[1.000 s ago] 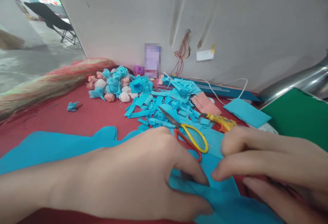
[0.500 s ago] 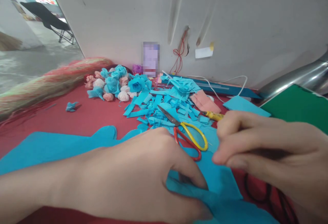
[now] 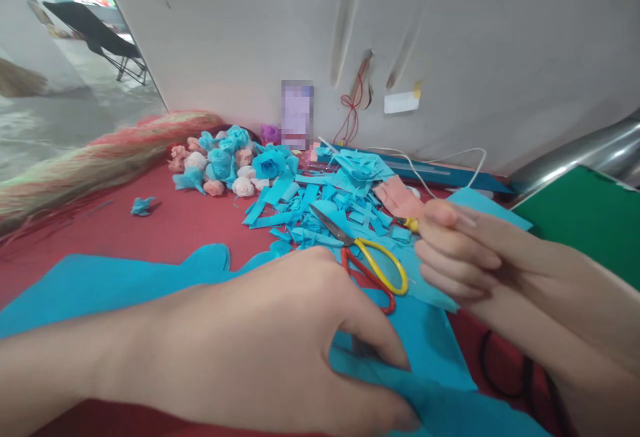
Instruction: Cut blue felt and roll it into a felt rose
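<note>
My left hand (image 3: 290,343) is closed, its thumb and fingers pinching a folded piece of blue crepe paper (image 3: 450,403) low in the view. To the right, my right hand (image 3: 465,257) is raised with fingers curled and thumb pressed against them. Anything it may pinch is too small to make out. Scissors (image 3: 351,239) with one yellow and one red handle lie between the hands, blades pointing away. Beneath them are blue paper sheets, and blue paper strips (image 3: 320,200) are heaped behind. My right hand partly covers a yellow-handled tool (image 3: 411,223).
Blue, pink and white paper flowers (image 3: 220,163) are piled at the back left of the red table (image 3: 165,230). A small blue piece (image 3: 143,206) lies apart. A blurred upright card (image 3: 297,113) leans on the wall. At right are a green board (image 3: 585,223) and metal pipe (image 3: 595,150).
My right hand has turned and lifted slightly, its thumb now on top and its fingers curled towards me. My left hand keeps its pinch on the blue crepe paper, almost unmoved.
</note>
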Tool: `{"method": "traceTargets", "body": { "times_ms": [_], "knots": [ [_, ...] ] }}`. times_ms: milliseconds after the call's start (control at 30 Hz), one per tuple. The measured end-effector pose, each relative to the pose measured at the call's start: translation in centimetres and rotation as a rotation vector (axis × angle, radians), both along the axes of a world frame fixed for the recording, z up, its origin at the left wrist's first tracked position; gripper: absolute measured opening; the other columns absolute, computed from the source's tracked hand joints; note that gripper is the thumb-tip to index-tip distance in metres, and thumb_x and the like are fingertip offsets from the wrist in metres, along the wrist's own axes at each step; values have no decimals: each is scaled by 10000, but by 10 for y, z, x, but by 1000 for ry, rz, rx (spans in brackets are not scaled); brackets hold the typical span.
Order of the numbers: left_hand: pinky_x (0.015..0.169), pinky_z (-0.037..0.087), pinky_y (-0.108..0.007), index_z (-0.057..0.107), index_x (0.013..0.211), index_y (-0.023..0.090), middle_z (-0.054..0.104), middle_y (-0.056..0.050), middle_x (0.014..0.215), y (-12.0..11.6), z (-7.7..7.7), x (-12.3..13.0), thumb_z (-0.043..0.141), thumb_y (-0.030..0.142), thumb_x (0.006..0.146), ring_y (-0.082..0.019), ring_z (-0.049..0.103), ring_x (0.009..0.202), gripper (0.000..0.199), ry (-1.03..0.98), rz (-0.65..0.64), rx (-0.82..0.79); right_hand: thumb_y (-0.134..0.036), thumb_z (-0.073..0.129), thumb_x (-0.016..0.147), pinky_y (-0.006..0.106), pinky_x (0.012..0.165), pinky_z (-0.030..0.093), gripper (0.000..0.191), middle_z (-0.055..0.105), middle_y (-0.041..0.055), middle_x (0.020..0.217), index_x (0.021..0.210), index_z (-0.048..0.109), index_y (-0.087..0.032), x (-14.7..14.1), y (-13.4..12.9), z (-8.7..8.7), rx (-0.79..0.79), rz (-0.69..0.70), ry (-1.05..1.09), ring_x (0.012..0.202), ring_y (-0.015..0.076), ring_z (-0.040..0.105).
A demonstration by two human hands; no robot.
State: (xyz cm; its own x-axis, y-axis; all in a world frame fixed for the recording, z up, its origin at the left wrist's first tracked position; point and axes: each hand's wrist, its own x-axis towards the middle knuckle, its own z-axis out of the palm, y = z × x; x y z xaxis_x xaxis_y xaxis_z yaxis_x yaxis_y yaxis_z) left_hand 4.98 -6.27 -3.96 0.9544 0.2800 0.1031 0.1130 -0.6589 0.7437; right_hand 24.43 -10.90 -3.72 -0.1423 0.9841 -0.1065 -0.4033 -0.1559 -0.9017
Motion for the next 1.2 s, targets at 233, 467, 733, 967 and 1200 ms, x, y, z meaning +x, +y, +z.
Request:
{"method": "traceTargets", "body": {
  "times_ms": [233,467,733,967,1200],
  "knots": [
    [407,294,-147,577,600,190,451,93,493,0,3,1,609,212,780,-19,378,453,184,4,6,11,-139,581,802,79,515,443,179,348,-41,598,626,571,-168,14,11,2,205,-331,18,529,18,438],
    [418,299,-171,621,637,191,480,72,499,0,6,3,592,220,780,-36,396,466,149,57,-8,-15,-152,696,709,176,706,561,121,694,-58,728,717,675,-271,11,8,0,376,-620,-407,707,85,660],
    [427,298,-172,666,697,211,487,65,500,1,5,2,568,243,806,-39,398,464,151,46,-1,8,-187,802,560,92,645,545,224,701,-32,700,744,678,-221,36,24,-7,275,-712,-591,683,93,673],
    [424,308,-175,691,719,201,487,57,500,-1,6,4,565,228,800,-42,402,460,152,77,3,-23,-169,782,558,129,548,515,294,667,5,674,819,646,-163,59,38,-21,230,-760,-720,608,95,639],
    [449,338,-186,723,787,200,577,39,548,-2,9,6,573,242,782,-59,450,489,156,163,17,-81,-242,691,671,321,758,527,255,682,64,865,900,624,-150,82,45,-34,210,-630,-946,804,180,652]
  ]
}}
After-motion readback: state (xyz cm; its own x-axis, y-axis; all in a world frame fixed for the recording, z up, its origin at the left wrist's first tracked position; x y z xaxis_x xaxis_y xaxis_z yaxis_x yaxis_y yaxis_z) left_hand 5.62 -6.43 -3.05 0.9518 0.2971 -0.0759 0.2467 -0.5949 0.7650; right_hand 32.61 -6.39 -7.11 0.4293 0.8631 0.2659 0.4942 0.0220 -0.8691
